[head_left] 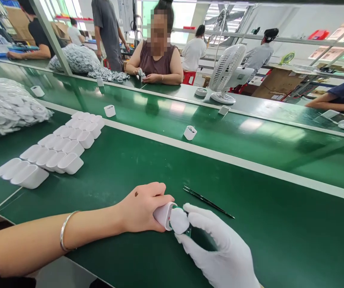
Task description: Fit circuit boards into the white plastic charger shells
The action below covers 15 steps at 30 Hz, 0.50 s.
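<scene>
Bare and wearing a bracelet, my left hand (148,206) is wrapped round a white plastic housing (162,216), its open end turned to the right. My right hand (220,240), in a white glove, grips a small green circuit board (189,231) between thumb and fingers at that opening. A round white piece (179,221) sits on the board and hides much of it. How far the board reaches into the housing I cannot tell. Behind my right hand, black tweezers (209,203) lie on the green table.
Rows of white housings (70,162) stand on the left, near a large bag of white parts (7,106). Single housings (190,132) sit on the green belt (148,114) beyond a white strip. A fan (227,72) and a seated co-worker (157,64) are across it.
</scene>
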Tool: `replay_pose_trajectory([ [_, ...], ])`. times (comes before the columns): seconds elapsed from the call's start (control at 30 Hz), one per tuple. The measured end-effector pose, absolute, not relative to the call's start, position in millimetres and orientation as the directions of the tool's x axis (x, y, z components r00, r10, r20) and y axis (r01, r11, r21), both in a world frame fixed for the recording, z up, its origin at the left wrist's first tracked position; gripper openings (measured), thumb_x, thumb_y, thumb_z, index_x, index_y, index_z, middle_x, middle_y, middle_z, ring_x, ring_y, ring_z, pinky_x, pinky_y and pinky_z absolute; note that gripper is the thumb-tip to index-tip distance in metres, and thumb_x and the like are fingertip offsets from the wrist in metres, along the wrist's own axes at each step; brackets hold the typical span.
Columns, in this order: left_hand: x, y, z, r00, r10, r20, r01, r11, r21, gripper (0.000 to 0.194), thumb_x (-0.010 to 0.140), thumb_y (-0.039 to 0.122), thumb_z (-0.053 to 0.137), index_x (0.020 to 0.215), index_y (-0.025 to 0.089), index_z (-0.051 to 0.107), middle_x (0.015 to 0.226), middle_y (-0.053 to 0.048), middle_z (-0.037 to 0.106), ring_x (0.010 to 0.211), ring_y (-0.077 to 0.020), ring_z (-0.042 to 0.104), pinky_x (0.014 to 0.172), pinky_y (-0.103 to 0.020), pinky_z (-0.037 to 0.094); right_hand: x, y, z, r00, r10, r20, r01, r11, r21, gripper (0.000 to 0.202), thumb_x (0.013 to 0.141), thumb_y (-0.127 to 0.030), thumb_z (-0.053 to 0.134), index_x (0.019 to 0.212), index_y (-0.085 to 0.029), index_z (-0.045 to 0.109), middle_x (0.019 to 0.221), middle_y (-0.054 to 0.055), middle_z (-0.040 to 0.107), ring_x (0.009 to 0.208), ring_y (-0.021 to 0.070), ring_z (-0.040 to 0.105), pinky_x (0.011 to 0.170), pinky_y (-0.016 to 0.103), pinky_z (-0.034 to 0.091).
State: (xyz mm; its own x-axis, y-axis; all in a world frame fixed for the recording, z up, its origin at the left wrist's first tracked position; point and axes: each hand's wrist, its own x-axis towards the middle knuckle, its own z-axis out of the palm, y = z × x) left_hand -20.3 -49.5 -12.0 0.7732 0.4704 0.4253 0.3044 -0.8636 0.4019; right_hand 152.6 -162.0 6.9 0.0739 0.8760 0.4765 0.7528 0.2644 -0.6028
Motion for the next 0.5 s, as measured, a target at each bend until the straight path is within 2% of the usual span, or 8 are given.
replay_pose_trajectory([
  [0.17, -21, -52, -12, 0.757, 0.452, 0.471, 0.329, -0.888, 0.322, 0.024, 0.069, 0.033, 0.066, 0.089, 0.020, 0.063, 0.072, 0.002, 0.046, 0.060, -0.0095, 0.047, 0.046, -0.020, 0.032, 152, -159, 5, -0.116, 0.805, 0.582, 0.859, 0.376, -0.348, 0.028, 0.083, -0.016, 0.056, 0.108, -0.028, 0.058, 0.095, 0.004, 0.071, 0.078, 0.0192, 0.069, 0.067, 0.032, 0.059],
  [0.27, -21, -54, -10, 0.736, 0.444, 0.511, 0.341, -0.895, 0.287, 0.018, 0.073, 0.031, 0.060, 0.087, 0.020, 0.062, 0.069, 0.003, 0.045, 0.056, -0.0082, 0.045, 0.044, -0.021, 0.029, 152, -159, 1, -0.181, 0.775, 0.606, 0.866, 0.417, -0.275, 0.032, 0.084, -0.015, 0.056, 0.114, -0.026, 0.057, 0.098, 0.006, 0.071, 0.080, 0.0196, 0.069, 0.068, 0.031, 0.059],
  [0.5, -22, -57, -10, 0.734, 0.414, 0.538, 0.374, -0.908, 0.188, 0.017, 0.079, 0.034, 0.057, 0.088, 0.021, 0.062, 0.068, 0.003, 0.045, 0.055, -0.0084, 0.044, 0.044, -0.022, 0.028, 155, -168, -4, -0.122, 0.873, 0.473, 0.864, 0.328, -0.382, 0.050, 0.080, -0.015, 0.061, 0.124, -0.039, 0.056, 0.105, 0.000, 0.069, 0.088, 0.0220, 0.069, 0.066, 0.028, 0.060],
])
